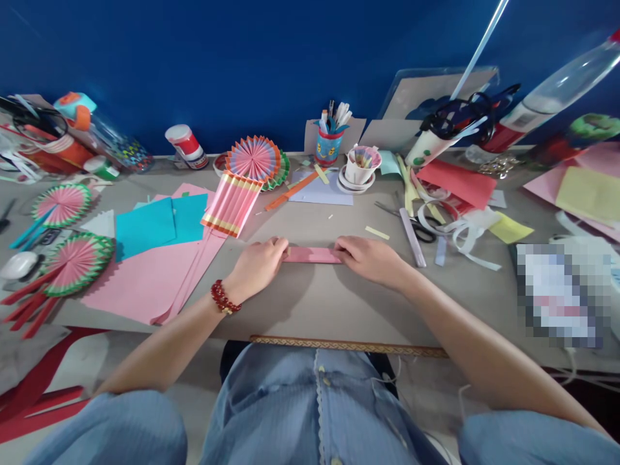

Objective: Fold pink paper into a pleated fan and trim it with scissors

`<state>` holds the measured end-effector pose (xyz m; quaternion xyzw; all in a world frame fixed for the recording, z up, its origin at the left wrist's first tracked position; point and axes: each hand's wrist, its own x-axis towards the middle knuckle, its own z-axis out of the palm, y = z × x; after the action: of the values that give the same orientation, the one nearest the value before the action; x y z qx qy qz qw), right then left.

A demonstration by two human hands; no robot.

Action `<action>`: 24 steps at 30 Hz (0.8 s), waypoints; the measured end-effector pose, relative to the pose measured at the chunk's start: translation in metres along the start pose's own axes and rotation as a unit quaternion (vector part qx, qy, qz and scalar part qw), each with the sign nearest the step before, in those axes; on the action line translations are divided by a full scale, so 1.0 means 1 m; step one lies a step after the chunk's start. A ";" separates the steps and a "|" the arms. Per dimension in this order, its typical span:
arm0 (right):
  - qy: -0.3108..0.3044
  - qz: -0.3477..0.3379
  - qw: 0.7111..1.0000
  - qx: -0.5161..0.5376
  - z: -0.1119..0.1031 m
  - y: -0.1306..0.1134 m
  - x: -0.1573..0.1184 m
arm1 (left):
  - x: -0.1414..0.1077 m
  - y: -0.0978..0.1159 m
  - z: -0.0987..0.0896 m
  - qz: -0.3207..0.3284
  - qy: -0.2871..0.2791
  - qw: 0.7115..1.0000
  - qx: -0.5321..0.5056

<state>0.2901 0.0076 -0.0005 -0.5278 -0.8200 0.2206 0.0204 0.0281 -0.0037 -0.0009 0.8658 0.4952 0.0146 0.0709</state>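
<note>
A narrow folded strip of pink paper point(312, 255) stretches level between my two hands, just above or on the grey table. My left hand point(261, 258), with a dark red bead bracelet at the wrist, pinches its left end. At the right end, the curled fingers of my right hand point(365, 255) press on the strip. Beyond my left hand lies a pleated pink paper piece point(233, 203) with yellow and orange edges, beside a round pleated rosette point(253, 161). The fingertips' undersides are hidden.
Pink sheets point(140, 284) and blue paper point(145, 229) lie on the left, near finished paper fans point(77, 261). Scissors point(426, 229), a lilac strip point(413, 239) and white ribbon point(467, 239) lie to the right. Behind stand a pen cup point(328, 147) and a white pot point(359, 169).
</note>
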 end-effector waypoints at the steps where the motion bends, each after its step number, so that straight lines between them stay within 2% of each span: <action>1: 0.003 -0.003 1.000 0.003 0.001 0.001 0.000 | 0.000 0.000 0.000 0.001 0.001 1.000 -0.002; 13: 0.025 -0.068 0.987 0.142 -0.006 0.025 0.001 | -0.003 -0.003 0.007 0.011 0.020 0.999 0.029; 21: 0.062 -0.095 0.985 0.128 0.001 0.027 0.002 | -0.002 -0.001 0.002 0.007 0.012 1.000 0.028; 24: 0.057 -0.097 0.985 0.130 0.000 0.027 0.003 | -0.002 0.002 -0.001 0.000 0.007 1.000 0.027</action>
<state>0.3115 0.0198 -0.0114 -0.4501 -0.8294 0.2914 0.1568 0.0284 -0.0059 0.0006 0.8672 0.4959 0.0077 0.0442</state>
